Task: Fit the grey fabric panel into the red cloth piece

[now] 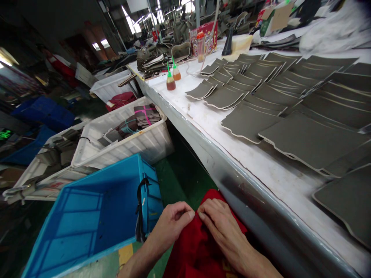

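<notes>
My left hand point(175, 221) is closed in a pinch, thumb against the index finger, in front of my body. Close beside it, my right hand point(218, 220) is also pinched, its fingertips almost meeting those of the left. Whatever lies between the fingertips is too small or hidden to make out. Both hands are over a red apron point(191, 253), and the right one seems to rest against its cloth. To their right, stacks of grey-brown cut sheets point(313, 141) overlap in rows on a white-topped table point(199, 119).
The table's metal edge point(232, 179) runs diagonally past my right hand. A blue bin point(116, 208) stands at left, with a white bin point(121, 144) of bundled pieces behind. Two green-tipped bottles, one a squeeze bottle point(171, 82), stand on the table. Far left is a person point(62, 67).
</notes>
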